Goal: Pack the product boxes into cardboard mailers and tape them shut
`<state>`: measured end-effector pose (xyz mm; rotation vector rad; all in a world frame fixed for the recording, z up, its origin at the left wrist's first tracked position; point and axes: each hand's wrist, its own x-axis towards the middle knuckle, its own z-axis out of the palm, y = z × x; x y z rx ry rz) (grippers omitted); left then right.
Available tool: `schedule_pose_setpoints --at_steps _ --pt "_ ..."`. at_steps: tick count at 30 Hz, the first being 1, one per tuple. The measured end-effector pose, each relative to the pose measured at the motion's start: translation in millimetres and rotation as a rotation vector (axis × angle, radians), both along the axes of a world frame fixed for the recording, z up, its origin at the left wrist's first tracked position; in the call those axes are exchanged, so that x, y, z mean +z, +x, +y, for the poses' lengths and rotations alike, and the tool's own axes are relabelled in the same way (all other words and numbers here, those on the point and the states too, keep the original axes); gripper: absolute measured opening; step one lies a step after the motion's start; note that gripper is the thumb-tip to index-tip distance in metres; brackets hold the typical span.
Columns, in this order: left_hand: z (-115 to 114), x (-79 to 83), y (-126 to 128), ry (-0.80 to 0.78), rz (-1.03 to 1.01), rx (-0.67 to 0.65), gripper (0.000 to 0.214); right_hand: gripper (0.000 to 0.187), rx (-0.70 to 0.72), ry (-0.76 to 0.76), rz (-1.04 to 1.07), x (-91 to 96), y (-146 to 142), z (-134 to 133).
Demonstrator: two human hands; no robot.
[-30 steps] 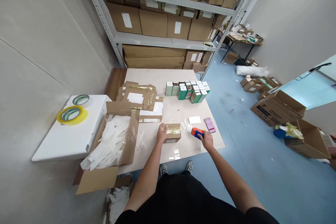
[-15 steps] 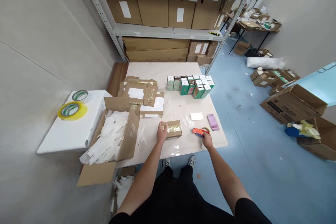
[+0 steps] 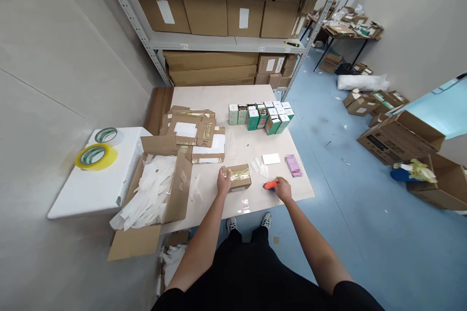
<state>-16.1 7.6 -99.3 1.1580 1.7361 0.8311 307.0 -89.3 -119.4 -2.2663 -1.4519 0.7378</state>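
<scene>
We see the small box (image 3: 239,176) in brown cardboard, its top glossy with yellowish clear tape. Just right of the small box, the tool (image 3: 270,185) is bright orange with a touch of blue. Farther right of the box lie a plain white card (image 3: 271,158) and a blurred pink-violet item (image 3: 294,165). Beyond the box, the little cartons (image 3: 260,117) are green and white. Beyond it to the left, the flattened cartons (image 3: 193,133) are brown with white labels. Left of the box, an open brown carton (image 3: 180,189) holds white sheets. Farther left, a tape roll (image 3: 95,156) is yellow around a green-and-white core. Under the box, the table (image 3: 219,97) is pale beige.
</scene>
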Motion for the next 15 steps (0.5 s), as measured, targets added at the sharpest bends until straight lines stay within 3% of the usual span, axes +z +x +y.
schedule_pose_setpoints --at_steps 3,6,9,15 --pt "-0.3 0.0 0.2 0.0 -0.005 -0.002 0.056 0.048 -0.066 0.104 0.266 18.2 -45.6 19.8" --pt "-1.6 2.3 -0.9 -0.002 -0.022 -0.01 0.058 0.051 -0.021 0.138 0.531 26.8 -103.4 37.8" --pt "-2.1 6.8 -2.6 -0.032 -0.025 -0.009 0.06 0.058 -0.011 0.11 0.538 30.6 -143.2 48.1" --pt "-1.9 16.4 -3.4 -0.129 0.021 -0.015 0.07 0.051 0.002 -0.021 0.449 51.0 -141.0 67.0"
